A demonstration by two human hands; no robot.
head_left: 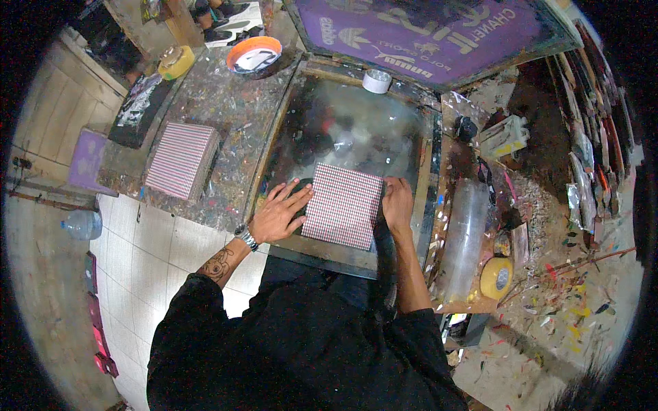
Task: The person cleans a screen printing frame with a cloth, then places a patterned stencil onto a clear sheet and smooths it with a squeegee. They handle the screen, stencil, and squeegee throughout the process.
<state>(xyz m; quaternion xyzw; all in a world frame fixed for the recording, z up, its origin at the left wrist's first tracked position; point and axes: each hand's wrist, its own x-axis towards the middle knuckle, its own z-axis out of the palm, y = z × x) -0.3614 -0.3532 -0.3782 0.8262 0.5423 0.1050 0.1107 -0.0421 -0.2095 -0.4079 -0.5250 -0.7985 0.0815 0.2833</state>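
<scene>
A square sheet with a small red-and-white check (pixel 343 205) lies slightly turned on the dark glass-like board (pixel 336 123) in front of me. My left hand (pixel 279 214) is spread out along its left side, fingertips at the edge. At the right side, my right hand (pixel 397 204) has its fingers bent and close together, holding the sheet's edge near the upper right corner. Some of its fingertips are hard to make out. Further left on the paint-spattered table (pixel 236 140) rests a stack of similar checked sheets (pixel 181 157).
A purple printing screen (pixel 439 34) is tilted up behind the board. White tape (pixel 377 81) sits at the board's far edge. An orange-rimmed bowl (pixel 255 56) and yellow tape (pixel 176 63) are far left. A clear roll (pixel 466 236) and another tape roll (pixel 496 277) lie right.
</scene>
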